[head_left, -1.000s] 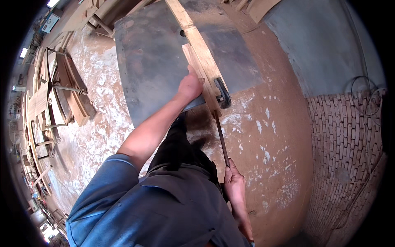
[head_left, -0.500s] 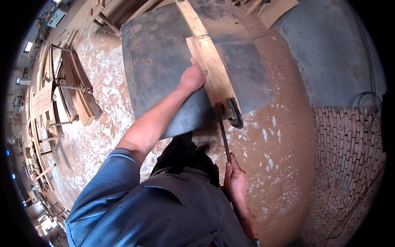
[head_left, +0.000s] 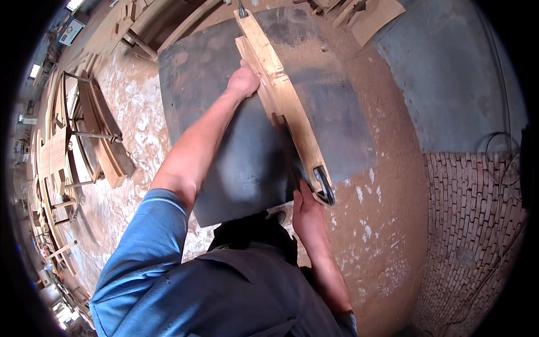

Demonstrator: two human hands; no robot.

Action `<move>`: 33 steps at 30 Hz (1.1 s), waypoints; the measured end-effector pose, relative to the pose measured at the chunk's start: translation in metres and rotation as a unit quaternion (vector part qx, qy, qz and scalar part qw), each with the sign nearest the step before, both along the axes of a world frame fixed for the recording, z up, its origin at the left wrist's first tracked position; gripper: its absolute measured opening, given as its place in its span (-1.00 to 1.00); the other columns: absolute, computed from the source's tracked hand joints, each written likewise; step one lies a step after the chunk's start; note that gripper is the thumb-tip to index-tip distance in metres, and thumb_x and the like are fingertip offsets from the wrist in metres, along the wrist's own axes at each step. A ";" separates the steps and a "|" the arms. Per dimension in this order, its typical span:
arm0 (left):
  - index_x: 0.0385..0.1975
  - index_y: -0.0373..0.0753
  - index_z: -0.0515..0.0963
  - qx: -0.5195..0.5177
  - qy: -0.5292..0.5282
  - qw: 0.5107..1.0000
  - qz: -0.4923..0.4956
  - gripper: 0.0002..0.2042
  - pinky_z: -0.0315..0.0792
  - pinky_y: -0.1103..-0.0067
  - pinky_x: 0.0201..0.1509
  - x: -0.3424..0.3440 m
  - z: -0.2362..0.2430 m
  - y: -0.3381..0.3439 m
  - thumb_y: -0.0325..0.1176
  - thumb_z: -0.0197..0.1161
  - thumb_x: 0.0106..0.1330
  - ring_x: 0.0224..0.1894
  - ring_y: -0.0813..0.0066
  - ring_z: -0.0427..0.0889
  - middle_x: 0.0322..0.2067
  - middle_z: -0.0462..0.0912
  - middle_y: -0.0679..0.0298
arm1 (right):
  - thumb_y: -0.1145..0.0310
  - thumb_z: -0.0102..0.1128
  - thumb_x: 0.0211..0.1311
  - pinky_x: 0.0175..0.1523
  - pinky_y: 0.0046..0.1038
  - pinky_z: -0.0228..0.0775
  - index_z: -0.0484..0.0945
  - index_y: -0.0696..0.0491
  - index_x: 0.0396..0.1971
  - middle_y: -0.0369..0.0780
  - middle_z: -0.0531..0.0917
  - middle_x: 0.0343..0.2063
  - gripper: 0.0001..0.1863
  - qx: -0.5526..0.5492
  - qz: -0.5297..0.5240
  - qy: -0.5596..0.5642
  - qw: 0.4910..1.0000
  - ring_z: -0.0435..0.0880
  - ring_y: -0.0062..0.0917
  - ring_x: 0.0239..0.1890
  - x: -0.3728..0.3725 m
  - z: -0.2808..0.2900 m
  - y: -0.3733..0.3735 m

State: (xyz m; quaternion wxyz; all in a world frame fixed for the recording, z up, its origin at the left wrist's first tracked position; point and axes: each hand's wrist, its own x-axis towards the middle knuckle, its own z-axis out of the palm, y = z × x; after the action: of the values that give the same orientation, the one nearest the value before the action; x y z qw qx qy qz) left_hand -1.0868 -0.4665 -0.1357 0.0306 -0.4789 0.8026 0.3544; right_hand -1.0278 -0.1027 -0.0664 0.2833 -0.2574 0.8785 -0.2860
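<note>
A pale wooden strip (head_left: pixel 254 66) lies on the dark metal tabletop (head_left: pixel 224 146), along the left side of a longer wooden board (head_left: pixel 289 104). My left hand (head_left: pixel 243 80) grips the strip near its far end, fingers closed over its left edge. My right hand (head_left: pixel 307 209), at the near edge of the tabletop, is closed around a long dark stick (head_left: pixel 288 147). The far end of this stick meets the near end of the strip. A black clamp (head_left: pixel 324 184) sits on the near end of the board, just beside my right hand.
Another clamp (head_left: pixel 242 9) holds the board's far end. Stacked planks and curved wooden parts (head_left: pixel 101 132) lie on a rack at the left. A grey metal sheet (head_left: pixel 438 78) and a brick surface (head_left: pixel 466 219) are on the right. Sawdust (head_left: pixel 387 241) covers the floor.
The wooden strip has slid away from me along the board. My left hand has moved forward with it, and my right hand has come forward with the stick to the tabletop's near edge.
</note>
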 end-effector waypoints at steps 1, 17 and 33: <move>0.18 -0.54 0.16 0.015 -0.001 1.000 0.004 -0.40 0.51 0.34 -0.07 -0.005 0.005 -0.009 -0.16 0.11 0.34 -0.25 0.07 0.70 -0.29 0.67 -0.13 | 0.23 -0.05 0.41 -0.16 -0.05 0.49 0.43 0.07 0.17 0.11 0.65 -0.30 -0.59 -0.015 0.008 0.026 1.000 0.64 0.05 -0.26 -0.003 -0.003 -0.010; 0.30 -0.48 0.06 -0.002 -0.081 0.996 0.036 -0.21 0.53 0.38 0.05 -0.047 0.038 -0.092 -0.12 0.17 0.16 0.09 0.16 0.60 0.04 0.55 -0.13 | 0.17 -0.14 0.45 -0.12 -0.04 0.46 0.40 0.06 0.14 0.14 0.64 -0.33 -0.60 -0.021 0.059 0.033 0.997 0.61 0.09 -0.20 -0.052 -0.007 -0.163; 0.26 -0.26 0.28 0.475 0.437 0.764 0.024 -0.37 0.53 0.58 -0.02 0.281 0.085 0.083 -0.77 -0.08 0.09 -0.08 0.57 0.61 -0.05 0.59 0.30 | 0.24 -0.06 0.45 -0.40 -0.54 0.34 0.42 0.05 0.24 -0.33 0.38 -0.66 -0.57 -0.050 -0.004 -0.140 0.989 0.39 -0.70 -0.56 0.090 -0.041 0.046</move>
State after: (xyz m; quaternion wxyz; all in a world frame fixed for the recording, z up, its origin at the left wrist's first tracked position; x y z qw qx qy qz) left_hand -0.8054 -0.3838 -0.0507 -0.1083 -0.2156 0.4463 0.8617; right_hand -0.9379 -0.0571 -0.1073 0.3888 -0.2251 0.8159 -0.3641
